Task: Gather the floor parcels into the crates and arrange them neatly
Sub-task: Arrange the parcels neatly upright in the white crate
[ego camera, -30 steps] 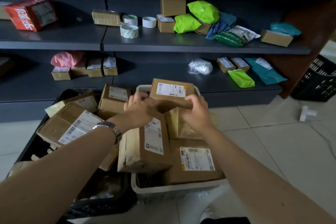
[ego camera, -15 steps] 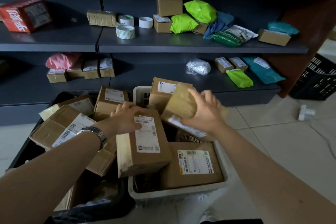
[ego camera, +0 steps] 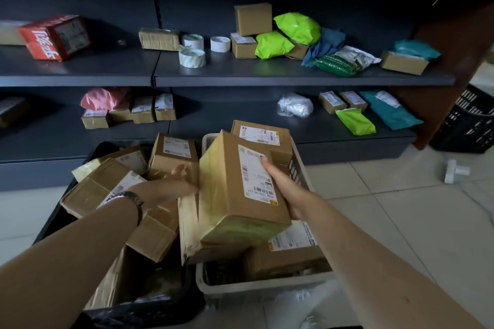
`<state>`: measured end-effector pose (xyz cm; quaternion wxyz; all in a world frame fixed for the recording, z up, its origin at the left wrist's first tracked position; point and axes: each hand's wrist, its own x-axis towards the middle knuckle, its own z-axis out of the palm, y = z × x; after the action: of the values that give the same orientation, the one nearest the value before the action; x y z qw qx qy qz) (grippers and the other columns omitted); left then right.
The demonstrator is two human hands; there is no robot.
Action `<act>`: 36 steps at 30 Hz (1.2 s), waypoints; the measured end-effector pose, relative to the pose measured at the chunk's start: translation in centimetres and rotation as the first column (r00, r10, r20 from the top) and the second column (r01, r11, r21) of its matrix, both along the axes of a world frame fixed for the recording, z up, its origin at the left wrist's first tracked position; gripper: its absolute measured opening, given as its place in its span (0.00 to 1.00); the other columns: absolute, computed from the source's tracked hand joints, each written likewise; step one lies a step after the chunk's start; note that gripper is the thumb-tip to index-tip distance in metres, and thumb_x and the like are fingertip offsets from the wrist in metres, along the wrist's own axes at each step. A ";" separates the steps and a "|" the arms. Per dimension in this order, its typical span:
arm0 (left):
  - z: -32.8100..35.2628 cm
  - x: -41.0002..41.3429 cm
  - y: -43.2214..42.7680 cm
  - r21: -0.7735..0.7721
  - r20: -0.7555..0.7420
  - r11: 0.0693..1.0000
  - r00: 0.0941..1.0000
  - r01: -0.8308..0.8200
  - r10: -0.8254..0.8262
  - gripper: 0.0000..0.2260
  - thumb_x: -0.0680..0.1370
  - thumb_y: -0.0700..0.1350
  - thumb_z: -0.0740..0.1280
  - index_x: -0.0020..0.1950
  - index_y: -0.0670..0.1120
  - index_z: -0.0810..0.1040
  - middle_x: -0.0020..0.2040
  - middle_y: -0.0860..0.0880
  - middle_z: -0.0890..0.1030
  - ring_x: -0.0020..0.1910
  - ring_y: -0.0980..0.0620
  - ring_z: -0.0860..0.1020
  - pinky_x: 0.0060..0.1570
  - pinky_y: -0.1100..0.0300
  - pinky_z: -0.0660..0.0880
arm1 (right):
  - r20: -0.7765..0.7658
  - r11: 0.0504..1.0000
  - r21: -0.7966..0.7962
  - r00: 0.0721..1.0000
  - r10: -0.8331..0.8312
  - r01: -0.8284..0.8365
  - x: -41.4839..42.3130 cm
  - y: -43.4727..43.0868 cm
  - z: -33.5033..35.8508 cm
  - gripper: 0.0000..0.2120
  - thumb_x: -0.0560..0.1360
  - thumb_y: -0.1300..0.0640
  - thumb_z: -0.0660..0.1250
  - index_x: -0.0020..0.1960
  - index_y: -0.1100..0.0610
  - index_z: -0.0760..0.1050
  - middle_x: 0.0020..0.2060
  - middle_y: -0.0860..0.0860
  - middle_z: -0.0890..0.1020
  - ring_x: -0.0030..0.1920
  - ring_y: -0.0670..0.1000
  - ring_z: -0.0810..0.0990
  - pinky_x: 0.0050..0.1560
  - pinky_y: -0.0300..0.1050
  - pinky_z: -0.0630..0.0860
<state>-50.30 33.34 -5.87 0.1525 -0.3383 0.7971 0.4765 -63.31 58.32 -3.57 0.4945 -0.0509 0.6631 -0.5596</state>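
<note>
Grips a brown cardboard box (ego camera: 230, 195) in curled right hand (ego camera: 287, 191) fingers, with left hand (ego camera: 173, 179) fingers straight, over a black plastic crate (ego camera: 139, 314) and white plastic crate (ego camera: 256, 290), full but messy.

left hand (ego camera: 171, 184) fingers partly hidden behind held box (ego camera: 235, 195). right hand (ego camera: 287, 189) fingers hidden beneath it. label (ego camera: 256, 176) print too small to read. far black crate (ego camera: 467, 125) cut by right edge.
</note>
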 end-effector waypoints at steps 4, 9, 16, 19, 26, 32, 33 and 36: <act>-1.2 0.8 -0.9 0.249 -0.045 0.959 0.988 -0.133 0.148 0.30 0.74 0.49 0.65 0.75 0.47 0.61 0.61 0.47 0.74 0.57 0.46 0.76 0.55 0.43 0.78 | 0.028 1.000 -0.024 0.999 -0.019 0.020 0.3 -1.9 0.2 0.24 0.75 0.33 0.63 0.52 0.52 0.82 0.50 0.54 0.87 0.49 0.54 0.85 0.60 0.53 0.78; 1.4 0.6 -1.5 0.422 -0.123 0.893 0.965 -0.159 0.230 0.32 0.73 0.74 0.54 0.66 0.54 0.74 0.63 0.46 0.78 0.61 0.41 0.77 0.50 0.45 0.78 | 0.044 0.998 -0.054 0.999 -0.017 0.019 1.5 -4.7 0.2 0.29 0.73 0.29 0.62 0.56 0.52 0.82 0.52 0.55 0.86 0.53 0.56 0.84 0.63 0.55 0.75; 7.3 -0.4 -5.4 0.089 -0.275 0.991 0.954 -0.098 0.119 0.11 0.80 0.50 0.63 0.60 0.49 0.78 0.58 0.43 0.80 0.52 0.46 0.80 0.50 0.60 0.80 | 0.044 0.995 -0.066 0.996 0.078 -0.075 3.0 -8.0 1.0 0.36 0.68 0.23 0.59 0.62 0.48 0.79 0.55 0.55 0.85 0.57 0.59 0.82 0.60 0.65 0.75; 10.1 -2.9 -3.4 -0.112 -0.447 0.969 0.882 -0.221 0.150 0.11 0.80 0.44 0.63 0.61 0.52 0.77 0.50 0.49 0.78 0.42 0.56 0.76 0.34 0.72 0.73 | 0.045 0.996 -0.065 0.997 0.070 -0.067 3.1 -8.5 0.8 0.39 0.64 0.21 0.61 0.62 0.47 0.79 0.55 0.55 0.85 0.58 0.60 0.82 0.60 0.68 0.75; 11.5 -4.7 -0.1 -0.546 -0.177 0.820 0.933 0.172 -0.314 0.23 0.76 0.55 0.69 0.70 0.55 0.72 0.69 0.50 0.67 0.64 0.52 0.70 0.56 0.62 0.65 | 0.079 0.996 -0.075 0.995 0.056 -0.050 3.1 -8.6 0.2 0.39 0.65 0.21 0.61 0.62 0.48 0.79 0.56 0.56 0.84 0.58 0.60 0.81 0.61 0.70 0.73; 11.4 -4.6 1.4 -0.807 0.000 0.531 0.899 0.258 -0.438 0.21 0.78 0.58 0.62 0.72 0.60 0.68 0.79 0.47 0.52 0.77 0.44 0.53 0.74 0.45 0.54 | 0.080 0.993 -0.099 0.994 0.068 -0.060 3.2 -8.4 -0.1 0.38 0.67 0.22 0.59 0.61 0.50 0.80 0.55 0.57 0.84 0.58 0.60 0.81 0.62 0.68 0.73; 11.4 -4.8 2.4 -0.857 0.071 0.415 0.866 0.307 -0.495 0.20 0.80 0.55 0.59 0.72 0.59 0.68 0.79 0.48 0.51 0.78 0.44 0.51 0.74 0.44 0.51 | 0.071 0.993 -0.098 0.995 0.069 -0.062 3.2 -8.5 -0.1 0.38 0.67 0.21 0.59 0.61 0.49 0.80 0.55 0.57 0.85 0.57 0.60 0.81 0.61 0.67 0.74; 10.2 -5.0 5.2 -0.881 0.171 0.261 0.779 0.395 -0.603 0.20 0.83 0.50 0.51 0.76 0.54 0.63 0.79 0.50 0.58 0.77 0.48 0.55 0.75 0.48 0.51 | 0.082 0.991 -0.109 0.992 0.093 -0.084 3.0 -8.2 -0.1 0.37 0.67 0.22 0.60 0.60 0.49 0.81 0.56 0.57 0.84 0.58 0.59 0.81 0.61 0.66 0.75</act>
<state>-55.35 38.57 4.29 0.0157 -0.0452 0.9975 -0.0527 -60.36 50.12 -3.69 0.5437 -0.0819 0.6077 -0.5730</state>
